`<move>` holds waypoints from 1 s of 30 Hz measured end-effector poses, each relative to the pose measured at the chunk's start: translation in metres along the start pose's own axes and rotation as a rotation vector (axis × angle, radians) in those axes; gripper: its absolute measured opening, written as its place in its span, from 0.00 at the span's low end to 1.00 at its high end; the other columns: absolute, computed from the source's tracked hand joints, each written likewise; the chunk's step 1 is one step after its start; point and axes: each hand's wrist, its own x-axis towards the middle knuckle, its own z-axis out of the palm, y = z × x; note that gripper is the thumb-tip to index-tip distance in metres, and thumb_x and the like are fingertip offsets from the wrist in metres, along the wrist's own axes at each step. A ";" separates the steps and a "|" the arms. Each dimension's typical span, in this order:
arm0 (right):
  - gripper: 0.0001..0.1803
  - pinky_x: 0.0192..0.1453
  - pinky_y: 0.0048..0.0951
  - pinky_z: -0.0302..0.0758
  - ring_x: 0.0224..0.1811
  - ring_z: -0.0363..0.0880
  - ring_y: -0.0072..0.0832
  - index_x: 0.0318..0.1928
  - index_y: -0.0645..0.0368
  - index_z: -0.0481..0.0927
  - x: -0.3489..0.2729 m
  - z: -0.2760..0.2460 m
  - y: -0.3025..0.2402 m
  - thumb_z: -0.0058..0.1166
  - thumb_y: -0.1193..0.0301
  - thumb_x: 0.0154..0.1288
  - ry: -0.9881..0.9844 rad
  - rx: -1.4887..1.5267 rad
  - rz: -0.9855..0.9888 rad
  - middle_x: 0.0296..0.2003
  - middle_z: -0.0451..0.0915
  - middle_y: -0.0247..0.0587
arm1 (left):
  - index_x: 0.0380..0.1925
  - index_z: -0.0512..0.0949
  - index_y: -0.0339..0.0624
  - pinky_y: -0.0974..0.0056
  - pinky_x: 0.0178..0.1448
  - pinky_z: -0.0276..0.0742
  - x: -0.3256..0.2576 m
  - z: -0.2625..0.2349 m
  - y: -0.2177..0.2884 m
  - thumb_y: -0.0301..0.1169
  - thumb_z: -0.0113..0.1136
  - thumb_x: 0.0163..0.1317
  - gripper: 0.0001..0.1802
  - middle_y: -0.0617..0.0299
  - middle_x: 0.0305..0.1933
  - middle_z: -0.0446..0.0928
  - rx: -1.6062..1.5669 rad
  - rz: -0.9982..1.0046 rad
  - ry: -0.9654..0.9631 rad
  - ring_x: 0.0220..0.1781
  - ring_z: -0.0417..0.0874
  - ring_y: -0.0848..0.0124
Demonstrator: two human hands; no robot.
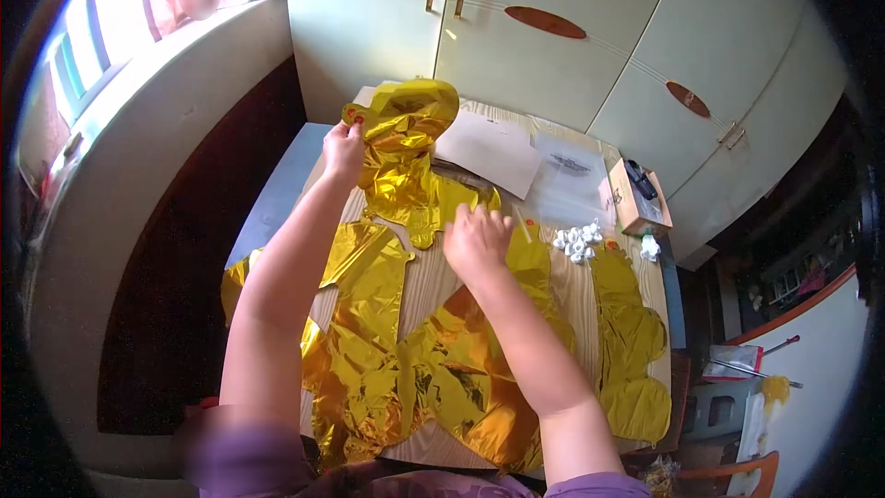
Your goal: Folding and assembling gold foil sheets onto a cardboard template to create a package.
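**Gold foil balloons across a wooden table**

Nearest the lower edge: purple sleeves, blurred and cut off by the frame. Just beyond, flat gold foil balloons (387, 360) spread over the wooden table (433, 281), crumpled, overlapping, shapes hard to read. More gold foil (631, 350) along the table's right side, hanging past the edge.

Mid-table now: right hand (477, 242) curled loosely, fingers bent, seemingly pinching a thin pale straw-like stick (522, 223); exact grip hard to make out. Directly beneath and beside it, the lower part of a half-puffed gold balloon (406, 152). Further out, left hand (344, 149) raised, closed on that balloon's upper left edge, lifting it off the table, top part rounded and partly filled.

Right of the right hand: a small cluster of white flower-like pieces (577, 242), with one more white bit (651, 247) near the table edge. Beyond, a clear plastic packet (567, 183) with a dark printed patch, too small to read, and a white sheet of paper (489, 152) partly tucked behind the balloon. At the far right corner, a small open cardboard box (638, 203), tan, dark object inside, unclear.

Farthest back: pale cupboard doors (516, 37) with brass handles and brown oval insets. Bright window (101, 37) at upper left, washed out.
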 end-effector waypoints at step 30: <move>0.30 0.61 0.58 0.71 0.62 0.66 0.51 0.59 0.41 0.75 0.063 0.042 -0.013 0.63 0.51 0.56 -0.411 0.084 -0.097 0.60 0.69 0.41 | 0.46 0.78 0.29 0.60 0.54 0.75 0.103 -0.194 0.128 0.35 0.68 0.56 0.22 0.48 0.47 0.83 0.271 0.277 0.535 0.46 0.83 0.61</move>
